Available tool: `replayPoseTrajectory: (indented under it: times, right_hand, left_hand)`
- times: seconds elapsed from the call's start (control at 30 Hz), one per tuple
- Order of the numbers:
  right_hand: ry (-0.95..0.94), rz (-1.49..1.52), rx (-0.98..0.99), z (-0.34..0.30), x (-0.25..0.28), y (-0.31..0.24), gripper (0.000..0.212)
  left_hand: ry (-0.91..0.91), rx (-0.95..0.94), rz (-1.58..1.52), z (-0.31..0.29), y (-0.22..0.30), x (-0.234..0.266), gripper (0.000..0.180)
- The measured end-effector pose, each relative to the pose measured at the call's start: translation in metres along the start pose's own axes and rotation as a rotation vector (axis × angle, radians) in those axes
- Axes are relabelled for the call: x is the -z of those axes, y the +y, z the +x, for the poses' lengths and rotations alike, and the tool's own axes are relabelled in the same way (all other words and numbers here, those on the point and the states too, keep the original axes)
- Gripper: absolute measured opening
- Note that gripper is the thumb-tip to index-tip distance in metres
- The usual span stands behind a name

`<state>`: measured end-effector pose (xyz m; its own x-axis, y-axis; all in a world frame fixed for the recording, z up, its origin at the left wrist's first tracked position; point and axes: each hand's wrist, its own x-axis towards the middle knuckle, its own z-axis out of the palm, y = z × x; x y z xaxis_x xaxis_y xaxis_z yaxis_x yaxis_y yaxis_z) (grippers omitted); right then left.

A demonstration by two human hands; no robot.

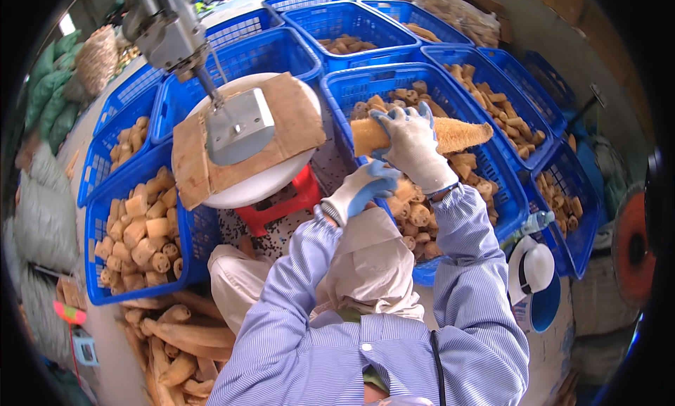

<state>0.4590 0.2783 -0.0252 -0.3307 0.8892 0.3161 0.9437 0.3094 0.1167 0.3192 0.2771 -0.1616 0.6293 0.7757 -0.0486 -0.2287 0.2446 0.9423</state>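
Note:
My right hand (410, 144), in a white and blue work glove, grips a long dried loofah (460, 134) from above. The loofah lies crosswise over a blue basket (517, 210) of cut loofah pieces (420, 214); its blunt end points left and its tapered end right. Just below the blunt end, my left hand (362, 189) wears a similar glove. Its fingers are loosely bent, and nothing shows between them. Left of my hands, a metal machine head (167, 36) stands over a metal plate (241, 127) set in cardboard (295, 117).
A red stool (278, 207) shows beneath the round white base (267, 189). Blue baskets surround me, including one with short loofah pieces (144, 226) at left. Uncut loofahs (190, 339) lie at lower left. A fan (634, 238), bottle (536, 223) and white cap (536, 265) are at right.

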Motion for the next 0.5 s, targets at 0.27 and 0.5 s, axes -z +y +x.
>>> replayPoseTrajectory:
  times: [0.27,0.5]
  right_hand:
    - [-0.063,0.078,0.225,-0.003,-0.015,-0.041,0.086]
    - [-0.004,0.282,0.117,0.051,-0.034,-0.028,0.090]
  left_hand:
    - [0.436,-0.337,-0.207,-0.067,0.043,0.026,0.041]
    - [0.807,-0.407,0.049,-0.196,0.096,0.117,0.038]
